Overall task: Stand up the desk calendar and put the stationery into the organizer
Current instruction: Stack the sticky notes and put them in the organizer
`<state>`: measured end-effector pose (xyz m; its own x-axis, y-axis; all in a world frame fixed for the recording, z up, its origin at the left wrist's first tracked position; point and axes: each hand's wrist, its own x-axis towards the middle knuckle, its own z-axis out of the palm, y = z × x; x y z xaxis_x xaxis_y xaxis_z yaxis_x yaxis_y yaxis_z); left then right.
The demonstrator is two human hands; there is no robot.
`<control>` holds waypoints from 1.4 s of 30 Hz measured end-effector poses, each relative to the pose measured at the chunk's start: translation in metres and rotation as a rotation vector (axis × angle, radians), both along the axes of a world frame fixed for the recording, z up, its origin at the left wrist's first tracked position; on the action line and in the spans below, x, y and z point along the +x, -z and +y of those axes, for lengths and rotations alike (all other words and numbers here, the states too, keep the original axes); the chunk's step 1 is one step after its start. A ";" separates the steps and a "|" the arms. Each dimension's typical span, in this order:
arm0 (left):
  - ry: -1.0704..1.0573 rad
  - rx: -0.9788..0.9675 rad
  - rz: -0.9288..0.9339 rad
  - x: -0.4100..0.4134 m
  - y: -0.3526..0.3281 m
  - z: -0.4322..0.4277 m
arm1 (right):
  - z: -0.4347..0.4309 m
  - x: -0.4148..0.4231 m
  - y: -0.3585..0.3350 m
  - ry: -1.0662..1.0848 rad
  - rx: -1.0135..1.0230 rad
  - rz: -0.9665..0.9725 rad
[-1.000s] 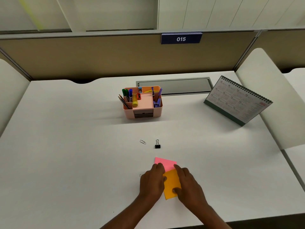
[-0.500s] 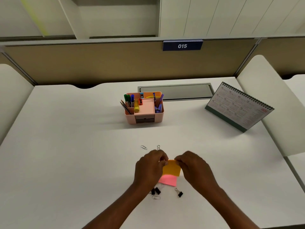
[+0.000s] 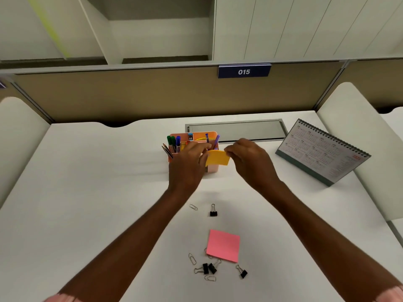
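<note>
Both hands pinch an orange sticky note pad [image 3: 218,157] just above the front of the pink organizer [image 3: 212,167]: my left hand [image 3: 189,162] at its left edge, my right hand [image 3: 248,159] at its right edge. The organizer holds markers, pens and pencils, and my left hand hides much of it. The desk calendar [image 3: 321,151] stands upright at the right. A pink sticky note pad [image 3: 223,245] lies flat on the desk near me. Black binder clips [image 3: 213,212] [image 3: 242,272] and paper clips [image 3: 193,207] [image 3: 192,258] are scattered around it.
A grey cable hatch [image 3: 235,130] is set into the white desk [image 3: 98,192] behind the organizer. A tan partition with a sign reading 015 [image 3: 244,71] closes the back. White curved side dividers [image 3: 357,136] flank the desk.
Both hands lifted the orange pad off the desk and carried it forward to the organizer. The pink pad stayed on the desk, and the clips beneath the hands came into view.
</note>
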<state>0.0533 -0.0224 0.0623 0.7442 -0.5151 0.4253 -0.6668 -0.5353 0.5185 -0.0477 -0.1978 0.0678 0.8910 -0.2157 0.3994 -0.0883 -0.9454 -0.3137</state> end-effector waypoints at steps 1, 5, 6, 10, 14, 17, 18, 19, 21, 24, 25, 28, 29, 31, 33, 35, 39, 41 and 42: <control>-0.010 -0.008 -0.027 0.009 -0.003 -0.004 | -0.005 0.011 -0.002 -0.002 -0.008 -0.016; -0.017 -0.029 -0.129 0.046 -0.014 -0.020 | -0.022 0.053 -0.012 0.017 -0.062 -0.079; -0.025 -0.028 -0.146 0.054 -0.016 -0.023 | -0.026 0.062 -0.015 0.023 -0.078 -0.095; -0.067 -0.004 -0.193 0.085 -0.019 -0.035 | -0.034 0.093 -0.019 0.039 -0.121 -0.128; -0.075 0.004 -0.186 0.109 -0.013 -0.047 | -0.039 0.116 -0.009 0.076 -0.137 -0.118; -0.089 0.033 -0.144 0.119 -0.001 -0.052 | -0.043 0.131 0.004 0.076 -0.142 -0.088; -0.094 0.049 -0.126 0.121 0.003 -0.053 | -0.045 0.135 0.008 0.076 -0.143 -0.071; -0.096 0.069 -0.108 0.123 0.006 -0.054 | -0.048 0.138 0.014 0.076 -0.145 -0.053; -0.092 0.122 -0.070 0.125 0.013 -0.056 | -0.052 0.145 0.024 0.079 -0.146 -0.004; -0.085 0.193 -0.011 0.127 0.022 -0.058 | -0.055 0.151 0.034 0.073 -0.141 0.096; -0.082 0.211 0.014 0.129 0.025 -0.058 | -0.055 0.152 0.036 0.066 -0.138 0.128; -0.086 0.264 0.107 0.134 0.035 -0.063 | -0.055 0.155 0.040 0.044 -0.108 0.211; -0.086 0.278 0.130 0.135 0.037 -0.065 | -0.055 0.157 0.041 0.038 -0.095 0.234; -0.080 0.295 0.159 0.136 0.042 -0.068 | -0.056 0.159 0.045 0.031 -0.060 0.279; -0.066 0.304 0.180 0.136 0.046 -0.069 | -0.056 0.161 0.050 0.032 -0.045 0.312; -0.053 0.303 0.206 0.137 0.049 -0.070 | -0.056 0.163 0.054 0.031 -0.045 0.335; -0.038 0.339 0.244 0.141 0.052 -0.073 | -0.053 0.165 0.063 0.054 -0.064 0.344; -0.027 0.370 0.245 0.141 0.053 -0.073 | -0.051 0.166 0.065 0.061 -0.080 0.364; -0.024 0.379 0.247 0.142 0.054 -0.073 | -0.050 0.166 0.066 0.059 -0.084 0.374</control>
<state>0.1952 -0.0957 0.0084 0.8135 -0.5812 0.0180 -0.5323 -0.7319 0.4254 0.1185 -0.2478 0.0020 0.9654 -0.2517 0.0675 -0.2374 -0.9563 -0.1708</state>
